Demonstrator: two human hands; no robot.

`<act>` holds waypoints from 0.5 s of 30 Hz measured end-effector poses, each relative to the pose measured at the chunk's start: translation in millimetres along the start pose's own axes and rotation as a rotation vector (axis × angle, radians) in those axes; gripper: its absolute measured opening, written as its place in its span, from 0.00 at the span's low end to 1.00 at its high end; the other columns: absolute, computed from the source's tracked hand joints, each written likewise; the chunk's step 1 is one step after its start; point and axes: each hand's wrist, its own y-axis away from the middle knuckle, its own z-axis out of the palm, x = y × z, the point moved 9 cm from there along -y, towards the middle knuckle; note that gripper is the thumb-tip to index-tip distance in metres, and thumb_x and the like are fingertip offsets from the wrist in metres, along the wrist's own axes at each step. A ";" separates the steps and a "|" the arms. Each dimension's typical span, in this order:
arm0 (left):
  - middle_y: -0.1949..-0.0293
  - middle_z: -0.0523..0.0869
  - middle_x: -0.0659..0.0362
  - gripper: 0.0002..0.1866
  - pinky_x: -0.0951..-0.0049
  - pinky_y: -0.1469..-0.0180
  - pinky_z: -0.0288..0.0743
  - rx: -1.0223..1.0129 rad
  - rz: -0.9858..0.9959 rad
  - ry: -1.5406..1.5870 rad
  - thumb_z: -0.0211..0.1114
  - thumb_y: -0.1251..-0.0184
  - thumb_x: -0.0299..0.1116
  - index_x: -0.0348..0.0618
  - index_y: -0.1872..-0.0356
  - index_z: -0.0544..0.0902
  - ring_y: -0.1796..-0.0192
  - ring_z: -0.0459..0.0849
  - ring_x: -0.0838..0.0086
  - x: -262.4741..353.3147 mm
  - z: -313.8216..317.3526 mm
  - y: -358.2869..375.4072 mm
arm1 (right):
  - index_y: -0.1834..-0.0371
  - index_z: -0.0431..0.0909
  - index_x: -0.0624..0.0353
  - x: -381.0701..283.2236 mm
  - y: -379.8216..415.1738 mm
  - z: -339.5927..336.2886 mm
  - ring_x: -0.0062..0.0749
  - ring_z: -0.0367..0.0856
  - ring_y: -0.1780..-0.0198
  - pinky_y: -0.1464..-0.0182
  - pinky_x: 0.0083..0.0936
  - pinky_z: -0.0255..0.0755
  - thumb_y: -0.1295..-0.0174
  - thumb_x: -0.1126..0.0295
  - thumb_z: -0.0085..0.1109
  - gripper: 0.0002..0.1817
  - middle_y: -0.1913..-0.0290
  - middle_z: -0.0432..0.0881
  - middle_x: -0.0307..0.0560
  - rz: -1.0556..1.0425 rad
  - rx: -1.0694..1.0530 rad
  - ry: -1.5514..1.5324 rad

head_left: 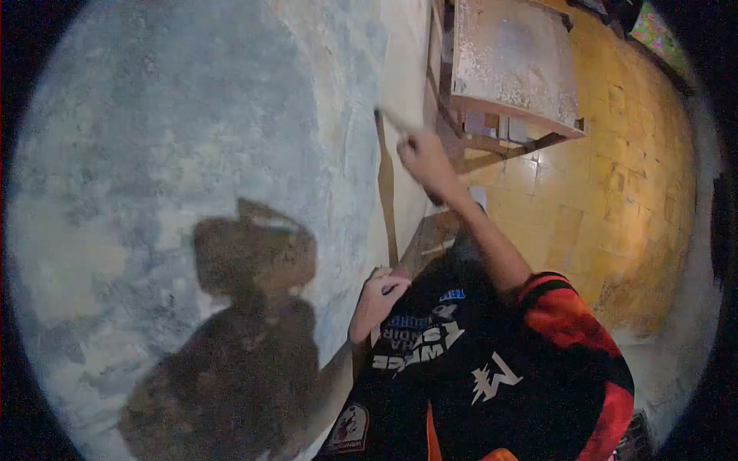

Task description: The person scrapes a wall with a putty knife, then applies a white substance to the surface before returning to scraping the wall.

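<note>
My right hand [427,161] is raised at the wall, closed around a slim, light stick [397,121] smeared by motion. Its dark end meets the blue-grey painted wall [231,115], right where a long thin shadow starts and runs down the wall. Lower down, my left hand [382,298] is held in front of my dark shirt, close to the wall, with its fingers curled in. A small reddish patch shows at its fingertips; what it holds I cannot make out.
A worn wooden table [515,61] stands against the wall beyond my right hand. Yellow floor tiles [615,207] stretch out to the right. A large shadow of my head and body falls on the wall at left. A colourful patterned item [659,38] is at the far top right.
</note>
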 end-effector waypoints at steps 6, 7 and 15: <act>0.54 0.84 0.49 0.09 0.69 0.49 0.76 -0.031 -0.007 0.089 0.67 0.32 0.30 0.37 0.56 0.89 0.51 0.84 0.61 8.1 2.0 -0.9 | 0.27 0.71 0.41 -4.0 -24.8 -17.9 0.32 0.71 0.73 0.63 0.29 0.71 0.42 0.78 0.48 0.36 0.75 0.71 0.59 0.059 -0.076 0.056; 0.54 0.84 0.49 0.09 0.69 0.49 0.76 -0.033 0.004 0.089 0.66 0.32 0.30 0.37 0.56 0.89 0.51 0.84 0.61 2.7 2.6 -2.1 | 0.27 0.71 0.41 -2.8 -32.4 -19.9 0.32 0.71 0.73 0.62 0.28 0.71 0.42 0.78 0.49 0.36 0.75 0.71 0.60 0.098 -0.098 0.069; 0.55 0.84 0.49 0.08 0.70 0.49 0.76 -0.039 0.029 0.059 0.67 0.32 0.29 0.37 0.58 0.89 0.51 0.84 0.62 10.7 0.6 -7.3 | 0.26 0.70 0.40 8.1 -15.0 -8.7 0.26 0.67 0.74 0.64 0.28 0.71 0.43 0.79 0.49 0.37 0.76 0.73 0.54 0.074 -0.126 0.068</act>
